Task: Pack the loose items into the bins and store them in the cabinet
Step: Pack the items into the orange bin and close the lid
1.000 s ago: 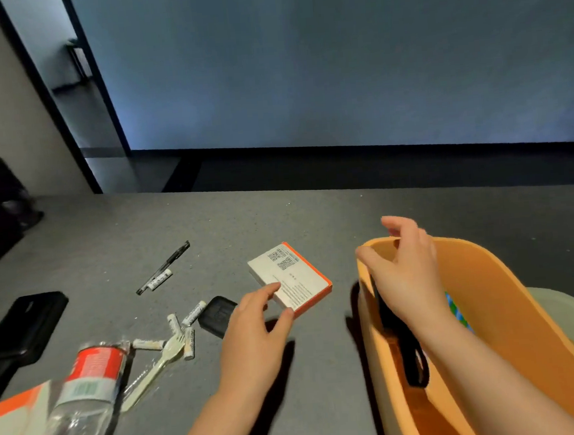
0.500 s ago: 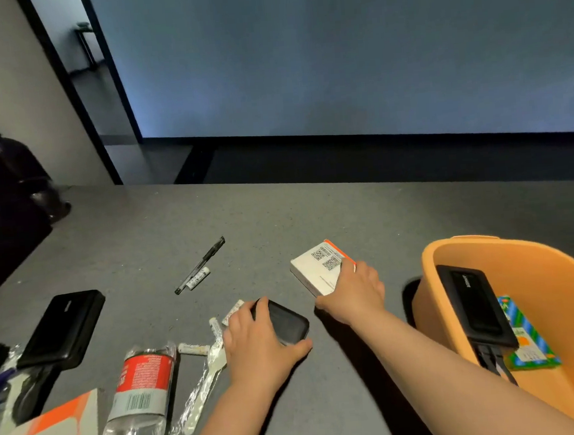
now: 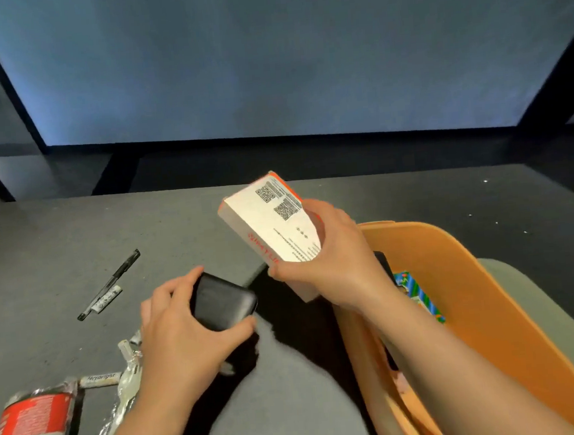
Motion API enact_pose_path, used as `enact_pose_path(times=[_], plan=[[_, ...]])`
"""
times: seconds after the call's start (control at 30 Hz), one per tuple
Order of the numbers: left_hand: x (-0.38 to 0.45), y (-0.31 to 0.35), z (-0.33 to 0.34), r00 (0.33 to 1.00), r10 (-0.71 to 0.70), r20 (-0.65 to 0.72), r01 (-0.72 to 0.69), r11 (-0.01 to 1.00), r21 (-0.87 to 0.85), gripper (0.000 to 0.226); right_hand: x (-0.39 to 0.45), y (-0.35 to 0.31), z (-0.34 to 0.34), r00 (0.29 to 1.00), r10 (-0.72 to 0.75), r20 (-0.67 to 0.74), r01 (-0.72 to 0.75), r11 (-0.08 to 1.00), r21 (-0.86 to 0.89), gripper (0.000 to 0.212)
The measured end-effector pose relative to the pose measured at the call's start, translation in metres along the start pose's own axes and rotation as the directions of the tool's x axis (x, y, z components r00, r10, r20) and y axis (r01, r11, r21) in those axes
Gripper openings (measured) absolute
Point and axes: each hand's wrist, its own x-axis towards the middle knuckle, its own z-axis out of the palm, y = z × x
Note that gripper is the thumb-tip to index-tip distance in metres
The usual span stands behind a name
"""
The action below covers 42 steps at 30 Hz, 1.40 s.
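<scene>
while left hand (image 3: 181,332) grips black case (image 3: 223,304) on table (image 3: 57,242), right hand (image 3: 337,265) holds box (image 3: 272,228) beside bin (image 3: 473,288).

My grey table (image 3: 363,204) carries a black pen (image 3: 109,284) with a battery (image 3: 108,295) touching it. Nearer me lie a red-labelled bottle (image 3: 29,431) and another battery (image 3: 100,379). The orange bin (image 3: 485,308) sits on my right.

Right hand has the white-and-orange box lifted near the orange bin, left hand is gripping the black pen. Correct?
Not quite. The head view shows the left hand gripping a small black rounded case, not the black pen, which lies untouched on the table further left. The rest holds: the right hand has the white-and-orange box lifted near the orange bin.
</scene>
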Motion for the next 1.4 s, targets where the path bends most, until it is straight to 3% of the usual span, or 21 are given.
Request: enact_pose_path(times=[0.17, 0.3, 0.37, 0.5, 0.7, 0.83, 1.03, 1.17, 1.4], plan=[[-0.024, 0.058, 0.01, 0.986, 0.131, 0.105, -0.113, 0.979, -0.168, 0.089, -0.06, 0.066, -0.095, 0.998, 0.053, -0.017, -0.054, 0.998, -0.02, 0.085], [-0.049, 0.081, 0.035, 0.976, 0.143, 0.163, -0.087, 0.947, -0.31, 0.091, -0.102, 0.119, -0.126, 0.97, 0.178, 0.167, -0.142, 0.968, -0.209, 0.096], [-0.056, 0.089, 0.044, 0.973, 0.151, 0.172, -0.089, 0.942, -0.323, 0.097, -0.116, 0.13, -0.136, 0.933, 0.184, 0.308, -0.083, 0.946, -0.312, 0.1], [-0.061, 0.103, 0.053, 0.973, 0.151, 0.174, -0.086, 0.938, -0.336, 0.098, -0.123, 0.133, -0.152, 0.834, 0.168, 0.526, 0.031, 0.937, -0.349, 0.1], [-0.067, 0.123, 0.063, 0.97, 0.178, 0.169, -0.11, 0.93, -0.35, 0.078, -0.096, 0.124, -0.159, 0.665, 0.272, 0.695, 0.031, 0.921, -0.389, 0.101], [-0.069, 0.127, 0.066, 0.973, 0.178, 0.144, -0.121, 0.934, -0.336, 0.078, -0.08, 0.116, -0.161, 0.717, 0.215, 0.663, 0.2, 0.847, -0.492, 0.101], [-0.066, 0.128, 0.067, 0.975, 0.189, 0.118, -0.142, 0.936, -0.321, 0.091, -0.076, 0.117, -0.16, 0.782, 0.239, 0.576, 0.355, 0.589, -0.726, 0.095], [-0.066, 0.128, 0.071, 0.974, 0.186, 0.131, -0.134, 0.935, -0.329, 0.084, -0.084, 0.128, -0.137, 0.816, 0.173, 0.552, 0.37, 0.577, -0.728, 0.082], [-0.072, 0.125, 0.082, 0.97, 0.181, 0.163, -0.122, 0.941, -0.314, 0.099, -0.083, 0.138, -0.123, 0.796, 0.159, 0.584, 0.427, 0.537, -0.728, 0.081]])
